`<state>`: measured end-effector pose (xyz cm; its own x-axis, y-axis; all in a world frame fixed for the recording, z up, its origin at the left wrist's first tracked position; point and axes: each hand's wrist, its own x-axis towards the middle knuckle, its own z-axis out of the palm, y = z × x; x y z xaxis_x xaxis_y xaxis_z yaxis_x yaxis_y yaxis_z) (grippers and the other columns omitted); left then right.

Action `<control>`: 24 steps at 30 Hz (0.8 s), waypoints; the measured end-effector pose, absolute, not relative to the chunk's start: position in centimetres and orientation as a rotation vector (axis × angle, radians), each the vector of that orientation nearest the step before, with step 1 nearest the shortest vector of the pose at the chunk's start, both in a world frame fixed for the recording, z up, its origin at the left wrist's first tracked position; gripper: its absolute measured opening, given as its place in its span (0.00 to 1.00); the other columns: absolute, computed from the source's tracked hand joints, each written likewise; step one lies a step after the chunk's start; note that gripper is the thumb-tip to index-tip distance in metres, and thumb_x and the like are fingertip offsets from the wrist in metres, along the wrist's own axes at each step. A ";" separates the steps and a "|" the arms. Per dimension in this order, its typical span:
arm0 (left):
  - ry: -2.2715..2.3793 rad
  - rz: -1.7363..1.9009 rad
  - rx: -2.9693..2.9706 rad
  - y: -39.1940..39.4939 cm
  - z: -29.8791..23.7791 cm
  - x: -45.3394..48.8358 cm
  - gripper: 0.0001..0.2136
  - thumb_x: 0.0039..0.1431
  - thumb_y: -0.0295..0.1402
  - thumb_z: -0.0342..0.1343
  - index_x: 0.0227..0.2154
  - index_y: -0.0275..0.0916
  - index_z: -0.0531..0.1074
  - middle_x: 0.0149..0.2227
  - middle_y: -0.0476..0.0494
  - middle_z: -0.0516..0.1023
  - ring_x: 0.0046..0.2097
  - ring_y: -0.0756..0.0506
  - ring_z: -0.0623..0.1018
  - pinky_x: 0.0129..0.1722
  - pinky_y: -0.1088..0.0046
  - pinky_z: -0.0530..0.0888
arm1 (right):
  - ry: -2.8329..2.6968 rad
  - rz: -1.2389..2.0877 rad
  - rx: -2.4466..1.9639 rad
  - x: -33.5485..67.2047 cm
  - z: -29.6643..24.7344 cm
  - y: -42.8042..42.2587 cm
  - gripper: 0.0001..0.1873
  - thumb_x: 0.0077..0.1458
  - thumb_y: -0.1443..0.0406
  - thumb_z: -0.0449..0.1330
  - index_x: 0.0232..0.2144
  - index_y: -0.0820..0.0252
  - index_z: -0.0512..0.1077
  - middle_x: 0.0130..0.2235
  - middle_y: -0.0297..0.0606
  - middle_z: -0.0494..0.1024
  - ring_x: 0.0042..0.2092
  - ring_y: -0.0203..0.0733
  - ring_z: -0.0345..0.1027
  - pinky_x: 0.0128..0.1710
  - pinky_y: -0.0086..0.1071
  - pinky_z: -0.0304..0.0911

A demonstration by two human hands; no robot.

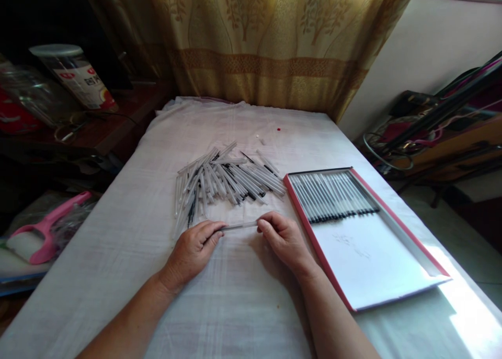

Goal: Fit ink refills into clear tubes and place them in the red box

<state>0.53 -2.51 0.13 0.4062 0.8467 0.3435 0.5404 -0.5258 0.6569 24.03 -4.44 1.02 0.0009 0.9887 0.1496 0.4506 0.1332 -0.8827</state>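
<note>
A clear pen (241, 226) lies level between my two hands, just in front of a loose heap. My left hand (196, 246) pinches its left end, and my right hand (283, 239) closes on the right end with thumb and fingers. Both tips of the pen are hidden by the fingers. The heap of clear pen barrels and dark refills (227, 176) spreads over the cloth behind. To the right lies a shallow red-edged box (319, 254), where a row of clear pens with dark ends (335, 194) fills the far part.
White cloth covers the table (235, 307). A tiny red piece (278, 129) lies near the back. On the left are a lidded canister (80, 79) on a dark cabinet and a pink-handled item (49, 228). A patterned curtain (251, 50) hangs behind.
</note>
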 end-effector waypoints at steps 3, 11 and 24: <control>1.183 0.914 2.206 -2.5 0.1 0.5 0.10 0.62 0.32 0.53 0.42 0.40 0.77 0.39 0.43 0.82 0.41 0.46 0.81 0.43 0.73 0.77 | -1.579 0.836 -1.494 24.0 1.1 -4.5 0.18 0.59 0.58 0.54 0.20 0.57 0.70 0.21 0.33 0.73 0.25 0.36 0.66 0.27 0.29 0.58; 1.193 0.905 2.206 -2.4 0.1 0.6 0.11 0.62 0.34 0.52 0.42 0.40 0.77 0.38 0.42 0.82 0.40 0.46 0.81 0.42 0.72 0.77 | -1.504 0.975 -1.360 24.6 1.3 -4.5 0.08 0.57 0.61 0.57 0.34 0.58 0.73 0.32 0.35 0.77 0.30 0.36 0.69 0.30 0.29 0.63; 1.203 0.906 2.111 -2.5 0.6 0.7 0.11 0.61 0.35 0.53 0.42 0.41 0.77 0.39 0.43 0.82 0.41 0.45 0.80 0.42 0.72 0.77 | -1.409 0.914 -1.388 23.9 1.0 -4.6 0.08 0.55 0.60 0.59 0.29 0.57 0.74 0.26 0.34 0.76 0.27 0.37 0.68 0.27 0.29 0.63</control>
<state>0.72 -2.52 0.57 0.3750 0.8821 0.2852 0.5174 -0.4544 0.7251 23.86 -4.59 1.03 0.0661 0.9916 0.1112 0.3032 0.0862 -0.9490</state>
